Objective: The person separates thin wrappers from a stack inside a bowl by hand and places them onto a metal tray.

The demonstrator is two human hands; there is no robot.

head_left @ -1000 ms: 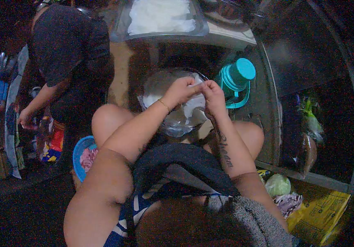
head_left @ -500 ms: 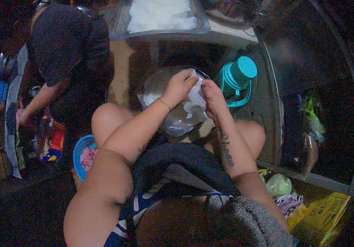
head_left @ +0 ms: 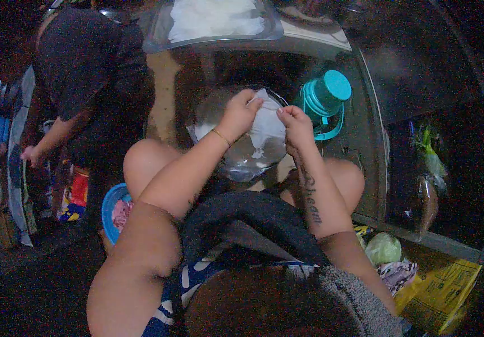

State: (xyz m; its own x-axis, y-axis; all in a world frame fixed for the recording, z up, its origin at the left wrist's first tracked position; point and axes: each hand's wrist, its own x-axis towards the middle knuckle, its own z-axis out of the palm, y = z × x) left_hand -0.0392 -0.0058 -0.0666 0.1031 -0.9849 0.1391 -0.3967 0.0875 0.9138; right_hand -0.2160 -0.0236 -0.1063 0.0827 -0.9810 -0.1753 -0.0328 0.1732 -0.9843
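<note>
A thin, limp white sheet (head_left: 266,124) hangs between my two hands; whether it is cloth or something else I cannot tell. My left hand (head_left: 238,117) pinches its upper left edge, and my right hand (head_left: 298,126) pinches its right edge between thumb and fingers. Below them, between my knees, stands a round basin (head_left: 211,106), partly hidden by my left forearm. Clear plastic (head_left: 245,170) shows at the basin's near side. Close to my right hand stands a teal bucket (head_left: 320,109) with a teal cup-shaped piece (head_left: 335,87) on top.
A clear tray (head_left: 276,31) heaped with white material (head_left: 216,19) stands ahead. At the left a person in a dark shirt (head_left: 82,56) reaches away. A blue basin (head_left: 110,224) sits by my left leg. A cabbage (head_left: 383,249) and yellow bag (head_left: 441,295) lie right.
My hands have moved slightly apart, and the white sheet is spread wider between them. My right fingers now pinch nearer its upper edge. The person's hand at the left has shifted slightly.
</note>
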